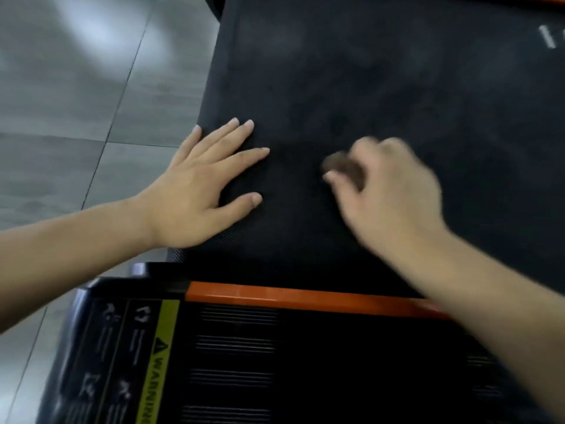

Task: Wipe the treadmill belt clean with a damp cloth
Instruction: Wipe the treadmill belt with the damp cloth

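Head view: wiping step judged in hand. Cloth (344,168), small brown wad, blurred, pinched in closed grip of right hand (388,191) on belt (367,87). Left hand (201,185) laid flat, grip open, at belt's left edge. Next move judged: firm strokes across dusty smears farther up. Orange trim (275,293), warning label (156,371) nearby. Grey tiled floor (76,102) at left.

The one head camera looks steeply down, close above both hands, with belt (367,87) beyond them and floor (76,102) to their left.
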`<state>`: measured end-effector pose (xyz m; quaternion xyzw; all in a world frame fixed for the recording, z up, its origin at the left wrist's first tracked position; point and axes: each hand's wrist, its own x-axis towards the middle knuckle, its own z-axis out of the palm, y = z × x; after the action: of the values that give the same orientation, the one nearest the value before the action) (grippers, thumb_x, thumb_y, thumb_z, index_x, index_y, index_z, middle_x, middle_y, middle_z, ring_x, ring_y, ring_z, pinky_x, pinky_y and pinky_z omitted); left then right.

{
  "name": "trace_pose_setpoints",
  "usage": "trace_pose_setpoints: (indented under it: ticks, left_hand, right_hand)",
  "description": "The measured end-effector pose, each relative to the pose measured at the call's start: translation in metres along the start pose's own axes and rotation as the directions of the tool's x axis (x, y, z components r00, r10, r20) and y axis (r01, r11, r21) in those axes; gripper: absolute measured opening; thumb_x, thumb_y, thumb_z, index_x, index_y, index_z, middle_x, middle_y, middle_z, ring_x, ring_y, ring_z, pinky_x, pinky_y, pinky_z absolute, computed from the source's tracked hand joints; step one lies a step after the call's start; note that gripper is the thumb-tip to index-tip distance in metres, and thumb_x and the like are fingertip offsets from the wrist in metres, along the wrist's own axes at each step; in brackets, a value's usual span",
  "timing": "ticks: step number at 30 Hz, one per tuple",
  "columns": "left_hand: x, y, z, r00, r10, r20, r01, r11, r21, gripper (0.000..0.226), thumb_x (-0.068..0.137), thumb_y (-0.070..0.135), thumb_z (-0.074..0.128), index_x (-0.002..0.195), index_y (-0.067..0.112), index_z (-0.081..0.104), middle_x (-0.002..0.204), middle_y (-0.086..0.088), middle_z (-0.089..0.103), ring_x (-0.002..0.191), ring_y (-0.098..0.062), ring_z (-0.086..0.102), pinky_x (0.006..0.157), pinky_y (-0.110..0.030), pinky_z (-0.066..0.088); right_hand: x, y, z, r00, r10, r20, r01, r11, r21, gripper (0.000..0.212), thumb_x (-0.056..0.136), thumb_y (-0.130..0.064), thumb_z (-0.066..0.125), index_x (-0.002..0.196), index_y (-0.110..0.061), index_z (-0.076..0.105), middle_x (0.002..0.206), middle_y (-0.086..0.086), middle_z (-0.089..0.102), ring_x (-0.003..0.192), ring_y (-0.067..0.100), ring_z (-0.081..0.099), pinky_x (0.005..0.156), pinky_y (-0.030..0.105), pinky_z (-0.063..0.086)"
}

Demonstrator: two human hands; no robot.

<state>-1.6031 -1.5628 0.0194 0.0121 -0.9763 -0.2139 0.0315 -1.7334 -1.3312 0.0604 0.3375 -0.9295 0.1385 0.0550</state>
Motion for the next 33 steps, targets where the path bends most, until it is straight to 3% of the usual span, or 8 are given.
trace_pose_setpoints:
  ticks: [3, 5, 10, 15, 17, 22, 29, 33]
  left_hand:
    - [0.000, -0.008, -0.001, 0.998, 0.023, -0.050, -0.031, 0.986, -0.162, 0.062, 0.095, 0.050, 0.040, 0.152, 0.026, 0.043, 0.168, 0.002, 0.019, 0.156, -0.011, 0.004, 0.125, -0.055, 0.002]
    - [-0.002, -0.012, 0.000, 0.996, 0.031, -0.089, -0.052, 0.969, -0.243, 0.055, 0.095, 0.041, 0.043, 0.148, 0.025, 0.049, 0.166, 0.003, 0.025, 0.156, -0.010, 0.008, 0.125, -0.055, 0.002]
    - [-0.003, -0.015, 0.003, 0.992, 0.043, -0.117, -0.083, 0.932, -0.353, 0.046, 0.095, 0.026, 0.045, 0.140, 0.025, 0.057, 0.163, 0.004, 0.032, 0.155, -0.010, 0.011, 0.125, -0.056, -0.001]
    - [-0.003, -0.019, 0.004, 0.987, 0.117, -0.108, -0.143, 0.950, -0.277, 0.054, 0.092, 0.035, 0.042, 0.142, 0.023, 0.056, 0.163, 0.001, 0.032, 0.156, -0.017, 0.011, 0.123, -0.059, -0.002]
    - [-0.003, -0.021, 0.004, 0.986, 0.130, -0.104, -0.153, 0.952, -0.266, 0.055, 0.092, 0.036, 0.041, 0.143, 0.024, 0.055, 0.163, 0.002, 0.031, 0.156, -0.017, 0.010, 0.124, -0.058, -0.003]
    - [-0.006, -0.024, 0.005, 0.986, 0.124, -0.111, -0.153, 0.939, -0.307, 0.053, 0.094, 0.034, 0.039, 0.143, 0.024, 0.056, 0.163, 0.003, 0.033, 0.156, -0.015, 0.011, 0.124, -0.056, -0.005]
    - [-0.010, -0.031, 0.007, 0.987, 0.115, -0.112, -0.151, 0.908, -0.391, 0.046, 0.099, 0.026, 0.042, 0.143, 0.022, 0.055, 0.165, 0.000, 0.028, 0.156, -0.016, 0.006, 0.124, -0.054, -0.007]
    - [-0.026, -0.039, 0.012, 0.998, -0.011, -0.058, -0.022, 0.839, -0.544, 0.047, 0.104, 0.031, 0.044, 0.151, 0.027, 0.041, 0.170, 0.000, -0.006, 0.155, -0.017, -0.014, 0.124, -0.042, -0.003]
  right_hand:
    - [-0.031, -0.052, 0.006, 0.916, -0.350, 0.197, 0.309, 0.927, 0.213, 0.030, 0.086, -0.052, 0.060, 0.092, -0.023, 0.060, 0.090, -0.002, 0.053, 0.071, 0.019, 0.055, 0.055, 0.029, 0.043]
    - [-0.023, -0.039, 0.004, 0.902, -0.387, 0.191, 0.351, 0.916, 0.196, 0.032, 0.085, -0.054, 0.057, 0.093, -0.023, 0.061, 0.091, -0.004, 0.054, 0.075, 0.018, 0.057, 0.055, 0.029, 0.047]
    - [-0.014, -0.001, -0.007, 0.993, 0.117, 0.029, -0.115, 0.993, -0.040, 0.031, 0.088, -0.053, 0.057, 0.086, -0.023, 0.050, 0.087, -0.004, 0.045, 0.080, 0.026, 0.055, 0.061, 0.032, 0.036]
    - [-0.041, -0.071, -0.001, 0.985, 0.013, 0.170, -0.048, 0.978, 0.204, 0.030, 0.085, -0.051, 0.064, 0.079, -0.027, 0.048, 0.084, -0.008, 0.046, 0.069, 0.015, 0.051, 0.059, 0.032, 0.043]
    - [-0.041, -0.057, -0.012, 0.983, -0.001, 0.185, -0.029, 0.987, 0.159, 0.026, 0.086, -0.050, 0.064, 0.080, -0.031, 0.046, 0.084, -0.006, 0.049, 0.074, 0.020, 0.055, 0.064, 0.036, 0.047]
    - [-0.051, -0.007, -0.037, 0.884, 0.466, 0.044, -0.451, 0.874, -0.183, 0.032, 0.089, -0.049, 0.059, 0.083, -0.022, 0.043, 0.091, 0.015, 0.058, 0.086, 0.041, 0.059, 0.067, 0.039, 0.043]
    - [-0.056, -0.086, -0.012, 0.942, 0.293, 0.162, -0.297, 0.955, 0.002, 0.037, 0.087, -0.050, 0.063, 0.077, -0.021, 0.042, 0.078, 0.000, 0.051, 0.074, 0.026, 0.054, 0.064, 0.037, 0.043]
    - [-0.043, -0.071, -0.016, 0.908, 0.418, 0.020, -0.410, 0.898, -0.164, 0.033, 0.091, -0.049, 0.059, 0.083, -0.021, 0.043, 0.083, 0.003, 0.049, 0.084, 0.037, 0.058, 0.065, 0.036, 0.038]
